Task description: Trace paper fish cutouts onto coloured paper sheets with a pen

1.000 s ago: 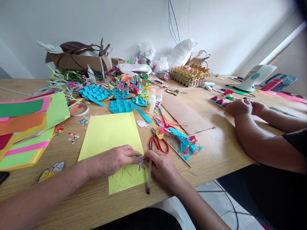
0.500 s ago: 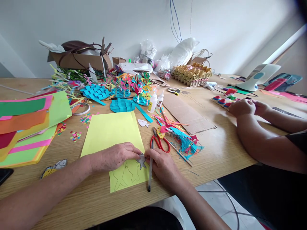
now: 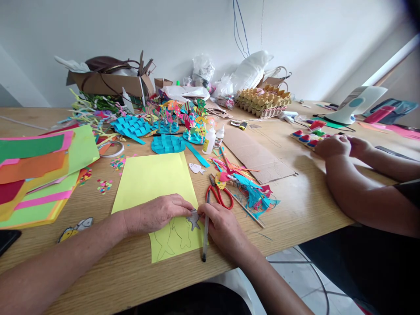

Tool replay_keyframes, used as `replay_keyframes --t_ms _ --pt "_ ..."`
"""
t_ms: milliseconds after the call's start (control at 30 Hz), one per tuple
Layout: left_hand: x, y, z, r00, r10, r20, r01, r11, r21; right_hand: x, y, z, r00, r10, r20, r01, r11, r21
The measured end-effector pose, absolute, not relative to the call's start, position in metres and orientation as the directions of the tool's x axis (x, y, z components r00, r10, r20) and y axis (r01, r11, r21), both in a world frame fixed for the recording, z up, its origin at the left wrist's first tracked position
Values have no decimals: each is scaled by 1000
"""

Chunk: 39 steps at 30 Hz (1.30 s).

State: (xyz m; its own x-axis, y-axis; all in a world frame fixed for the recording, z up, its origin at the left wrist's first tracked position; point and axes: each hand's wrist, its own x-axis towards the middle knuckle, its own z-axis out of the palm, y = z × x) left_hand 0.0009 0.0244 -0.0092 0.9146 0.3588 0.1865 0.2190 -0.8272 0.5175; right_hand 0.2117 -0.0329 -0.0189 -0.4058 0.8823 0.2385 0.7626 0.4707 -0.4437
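A yellow sheet point(image 3: 154, 179) lies before me, with fish outlines drawn on its lower part. My left hand point(image 3: 159, 214) rests on the sheet, its fingertips pressed on a small grey fish cutout point(image 3: 193, 220), whose tail shows below the fingers. My right hand point(image 3: 225, 227) is closed around a pen point(image 3: 205, 240), its dark end pointing toward the table's front edge. The right fingertips touch the cutout's right side. Red-handled scissors point(image 3: 229, 200) lie just beyond my right hand, beside a white fish cutout point(image 3: 197, 168).
Coloured paper point(image 3: 33, 166) is stacked at left, near a tape roll point(image 3: 112, 149). Glue bottles point(image 3: 209, 140), blue paper scraps point(image 3: 254, 197) and cardboard point(image 3: 257, 155) lie beyond my hands. At right, another person's hands point(image 3: 341, 146) are over a painted tray point(image 3: 303, 139).
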Motion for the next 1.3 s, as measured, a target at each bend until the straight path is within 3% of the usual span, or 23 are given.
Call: replay_keyframes --t_ms 833,1167,1300 --pt "-2 18 -17 916 336 222 209 -868 450 212 -33 -23 -391 883 259 745 469 -475" --pt "0 14 -15 912 317 260 217 -911 351 232 -42 -3 -186 929 320 590 366 -720" --pt "1 13 -16 909 310 279 217 -923 316 237 -44 -3 -194 952 236 470 302 -829"
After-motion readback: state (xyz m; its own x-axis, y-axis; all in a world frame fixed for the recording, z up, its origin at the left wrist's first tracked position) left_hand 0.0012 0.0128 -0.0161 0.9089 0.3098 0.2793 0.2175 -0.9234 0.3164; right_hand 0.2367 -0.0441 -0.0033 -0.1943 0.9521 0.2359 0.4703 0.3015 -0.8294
